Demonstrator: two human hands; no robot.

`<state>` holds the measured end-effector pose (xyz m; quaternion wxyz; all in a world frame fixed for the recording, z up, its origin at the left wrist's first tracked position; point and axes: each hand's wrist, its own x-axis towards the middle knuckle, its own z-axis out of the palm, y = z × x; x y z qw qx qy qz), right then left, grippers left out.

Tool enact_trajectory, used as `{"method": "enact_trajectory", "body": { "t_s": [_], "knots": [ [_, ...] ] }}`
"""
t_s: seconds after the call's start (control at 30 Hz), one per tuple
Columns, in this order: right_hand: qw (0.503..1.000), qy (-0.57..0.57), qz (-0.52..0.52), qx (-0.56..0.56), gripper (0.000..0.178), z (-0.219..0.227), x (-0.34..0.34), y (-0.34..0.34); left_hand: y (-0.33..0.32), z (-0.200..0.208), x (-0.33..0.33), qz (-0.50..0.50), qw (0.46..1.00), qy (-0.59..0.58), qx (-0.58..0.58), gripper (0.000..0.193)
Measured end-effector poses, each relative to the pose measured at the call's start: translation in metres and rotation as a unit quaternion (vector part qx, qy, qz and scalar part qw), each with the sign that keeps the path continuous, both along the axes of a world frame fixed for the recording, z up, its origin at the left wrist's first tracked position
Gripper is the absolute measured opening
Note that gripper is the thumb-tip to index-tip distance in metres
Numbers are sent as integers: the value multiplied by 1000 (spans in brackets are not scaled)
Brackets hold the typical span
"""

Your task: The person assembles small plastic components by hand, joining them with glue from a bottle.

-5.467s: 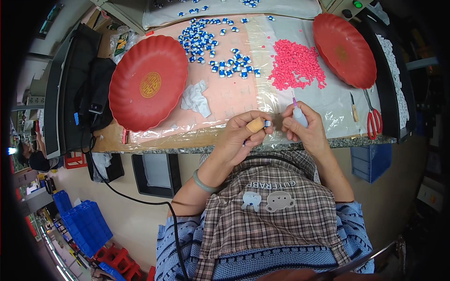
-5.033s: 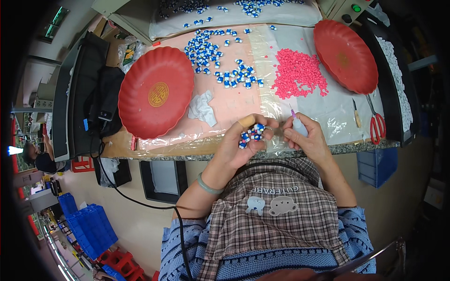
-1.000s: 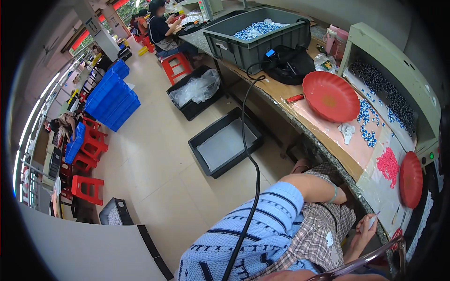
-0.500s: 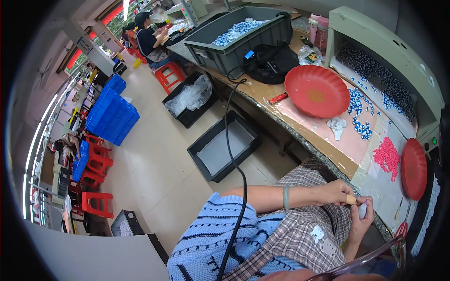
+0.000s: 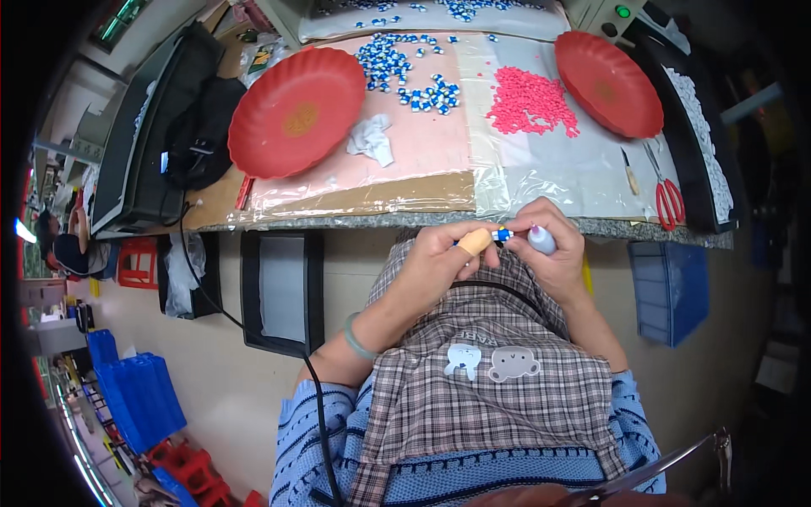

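Both of my hands meet just off the front edge of the worktable. My left hand [image 5: 438,264], with an orange finger cot [image 5: 475,242] on its thumb, pinches a small blue-and-white piece [image 5: 503,236]. From the other side, my right hand [image 5: 559,260] closes its fingertips at the same piece; a pale lavender cover [image 5: 541,240] sits at its thumb. The fingers partly hide the piece. On the table beyond lie a heap of small pink pieces [image 5: 532,101] and many loose blue-and-white pieces [image 5: 432,95].
Red scalloped trays [image 5: 296,114] [image 5: 608,84] stand left and right on the table. A crumpled white cloth [image 5: 370,140], red-handled scissors [image 5: 668,198] and a thin wooden-handled tool [image 5: 631,174] lie there too. A black cable [image 5: 316,384] hangs at my left, above a dark floor bin [image 5: 283,287].
The view has swung right, so the worktable now lies straight ahead. My hands remain together, and the blue-and-white piece between them now shows.
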<state>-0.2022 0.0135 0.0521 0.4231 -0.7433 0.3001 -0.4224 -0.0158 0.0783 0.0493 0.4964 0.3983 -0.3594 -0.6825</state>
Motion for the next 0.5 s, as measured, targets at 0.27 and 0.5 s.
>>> {"method": "enact_trajectory", "body": {
  "t_s": [0.27, 0.5],
  "knots": [
    [997, -17, -7, -75, 24, -10, 0, -9, -13, -11, -7, 28, 996, 59, 60, 26],
    [985, 4, -11, -173, 28, -6, 4, -19, -31, -5, -7, 49, 994, 85, 47, 28]
  ]
}}
